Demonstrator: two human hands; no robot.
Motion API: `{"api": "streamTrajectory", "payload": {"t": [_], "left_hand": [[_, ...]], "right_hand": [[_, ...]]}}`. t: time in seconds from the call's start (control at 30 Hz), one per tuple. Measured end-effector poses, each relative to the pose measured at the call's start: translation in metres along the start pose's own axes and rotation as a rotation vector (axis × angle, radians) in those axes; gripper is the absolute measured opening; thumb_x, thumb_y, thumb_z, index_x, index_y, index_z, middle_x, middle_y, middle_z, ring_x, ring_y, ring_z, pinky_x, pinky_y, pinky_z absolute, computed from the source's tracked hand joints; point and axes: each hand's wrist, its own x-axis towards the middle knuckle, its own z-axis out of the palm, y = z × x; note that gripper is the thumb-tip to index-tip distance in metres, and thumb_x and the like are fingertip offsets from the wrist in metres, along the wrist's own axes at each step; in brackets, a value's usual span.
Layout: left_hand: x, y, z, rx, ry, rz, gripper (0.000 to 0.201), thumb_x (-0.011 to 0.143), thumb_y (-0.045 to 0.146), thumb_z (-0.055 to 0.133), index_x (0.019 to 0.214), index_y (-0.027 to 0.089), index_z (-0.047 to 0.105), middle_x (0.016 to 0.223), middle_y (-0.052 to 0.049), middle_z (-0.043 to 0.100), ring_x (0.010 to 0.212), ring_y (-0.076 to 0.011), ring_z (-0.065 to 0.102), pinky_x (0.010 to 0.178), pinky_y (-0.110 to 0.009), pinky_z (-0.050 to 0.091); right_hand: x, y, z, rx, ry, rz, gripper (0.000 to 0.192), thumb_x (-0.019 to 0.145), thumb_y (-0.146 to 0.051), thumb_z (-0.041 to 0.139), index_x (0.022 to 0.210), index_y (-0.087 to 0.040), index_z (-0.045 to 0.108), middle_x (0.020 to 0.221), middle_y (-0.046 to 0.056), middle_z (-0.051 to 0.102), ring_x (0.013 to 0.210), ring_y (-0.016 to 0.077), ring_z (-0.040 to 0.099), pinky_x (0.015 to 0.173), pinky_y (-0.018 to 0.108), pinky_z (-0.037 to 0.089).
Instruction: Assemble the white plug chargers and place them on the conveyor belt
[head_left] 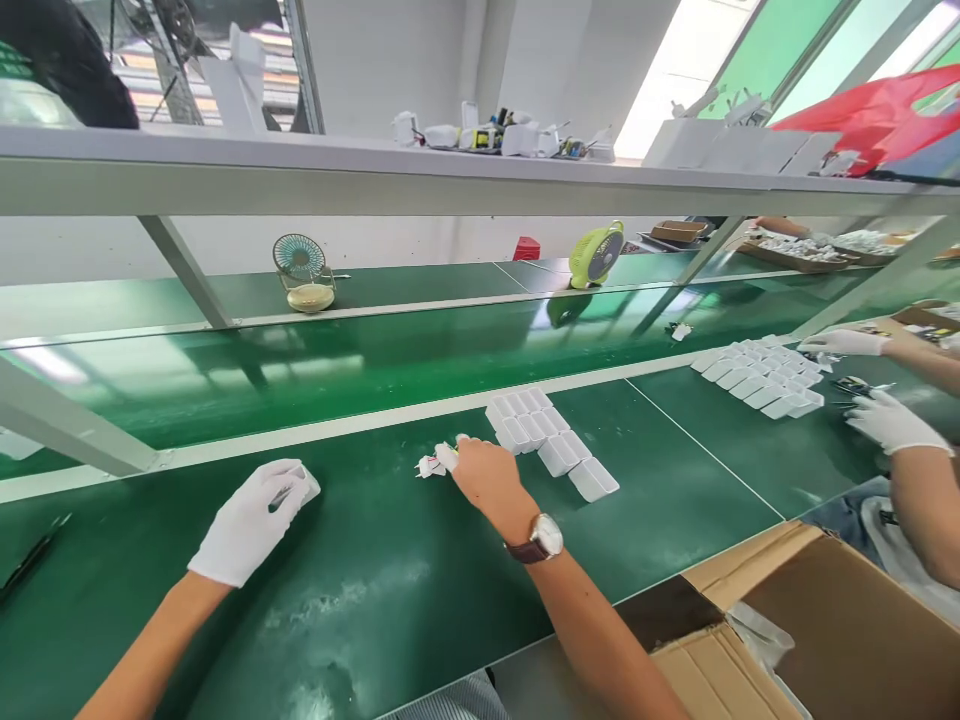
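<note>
L hand (251,520), gloved, curled round a small white part. R hand (487,475) pinches a small white piece (431,465) mid-tabletop, beside white casings (551,440). Prob. light, stiff plastic w/ fragile bits; grip by edges.

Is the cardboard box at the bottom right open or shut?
Open. The cardboard box has its flaps folded outward, and its brown inside shows, with clear plastic at the opening.

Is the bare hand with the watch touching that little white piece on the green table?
Touching. The head view shows the right hand with its fingertips on the small white part lying on the green table, no gap between them.
</note>
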Motion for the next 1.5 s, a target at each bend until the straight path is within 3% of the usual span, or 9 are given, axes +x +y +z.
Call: {"api": "streamTrajectory", "payload": {"t": [0.13,0.27,0.5,0.6,0.77,0.93,1.13,1.33,1.5], "left_hand": [[-0.005,-0.009,0.021,0.018,-0.027,-0.028,0.028,0.090,0.041,0.053,0.076,0.026,0.072,0.112,-0.003,0.072,0.108,-0.0213,0.066,0.092,-0.028,0.054],[-0.002,0.002,0.039,0.036,-0.025,-0.153,0.021,0.086,0.039,0.057,0.097,0.025,0.069,0.126,-0.006,0.066,0.104,-0.0254,0.068,0.092,-0.039,0.054],[-0.010,0.006,0.031,-0.309,-0.225,-0.340,0.107,0.066,0.038,0.078,0.154,0.025,0.020,0.150,-0.013,0.046,0.096,-0.0248,0.069,0.086,-0.041,0.057],[-0.009,0.002,0.030,-0.429,-0.292,-0.349,0.103,0.067,0.031,0.074,0.154,0.028,0.020,0.155,-0.012,0.040,0.071,-0.0156,0.065,0.075,-0.037,0.058],[-0.004,-0.002,0.038,-0.455,-0.317,-0.316,0.074,0.070,0.025,0.068,0.140,0.024,0.044,0.120,-0.005,0.066,0.063,-0.0137,0.060,0.070,-0.034,0.056],[-0.010,-0.006,0.045,-0.450,-0.274,-0.286,0.066,0.068,0.026,0.070,0.131,0.024,0.050,0.098,0.000,0.066,0.065,-0.0137,0.060,0.067,-0.031,0.055],[-0.014,-0.006,0.050,-0.417,-0.211,-0.258,0.064,0.068,0.023,0.070,0.129,0.025,0.051,0.093,0.002,0.064,0.062,-0.0131,0.059,0.064,-0.030,0.054],[-0.016,-0.005,0.050,-0.397,-0.196,-0.254,0.071,0.068,0.023,0.072,0.135,0.025,0.049,0.107,-0.002,0.066,0.062,-0.0132,0.059,0.065,-0.031,0.054],[-0.018,-0.013,0.052,-0.334,-0.067,-0.224,0.085,0.069,0.025,0.076,0.145,0.027,0.039,0.120,-0.006,0.063,0.076,-0.0164,0.062,0.077,-0.036,0.055]], "right_hand": [[-0.005,0.009,0.008,-0.020,-0.101,0.088,0.026,0.100,-0.026,0.045,0.094,-0.014,0.067,0.079,0.015,0.072,0.074,0.0276,0.072,0.066,0.033,0.047],[0.010,-0.009,0.011,0.045,-0.134,-0.011,0.026,0.099,-0.034,0.048,0.105,-0.017,0.068,0.102,0.014,0.074,0.097,0.0267,0.070,0.080,0.032,0.049],[0.019,-0.028,0.013,0.248,-0.136,-0.160,0.083,0.085,-0.069,0.058,0.144,-0.011,0.047,0.139,0.019,0.058,0.129,0.0348,0.054,0.104,0.042,0.040],[0.024,-0.044,0.021,0.168,-0.141,-0.084,0.086,0.083,-0.072,0.056,0.139,-0.007,0.051,0.134,0.023,0.060,0.125,0.0377,0.055,0.103,0.044,0.040],[0.040,-0.076,0.036,0.030,-0.118,-0.038,0.061,0.089,-0.064,0.053,0.111,-0.009,0.067,0.116,0.025,0.066,0.110,0.0380,0.060,0.095,0.047,0.043],[0.045,-0.066,0.043,0.078,-0.113,-0.164,0.029,0.091,-0.032,0.055,0.109,-0.011,0.067,0.113,0.019,0.068,0.110,0.0322,0.060,0.097,0.043,0.043],[0.044,-0.045,0.052,0.193,-0.060,-0.228,0.052,0.088,-0.030,0.058,0.137,-0.011,0.053,0.120,0.017,0.067,0.118,0.0313,0.057,0.100,0.043,0.044],[0.044,-0.054,0.055,0.333,0.042,-0.244,0.056,0.083,-0.020,0.054,0.138,-0.011,0.050,0.121,0.018,0.063,0.115,0.0323,0.058,0.096,0.046,0.050],[0.042,-0.060,0.045,0.746,0.080,-0.281,0.053,0.081,-0.018,0.055,0.134,-0.019,0.051,0.122,0.013,0.060,0.105,0.0254,0.062,0.084,0.040,0.058]]}}
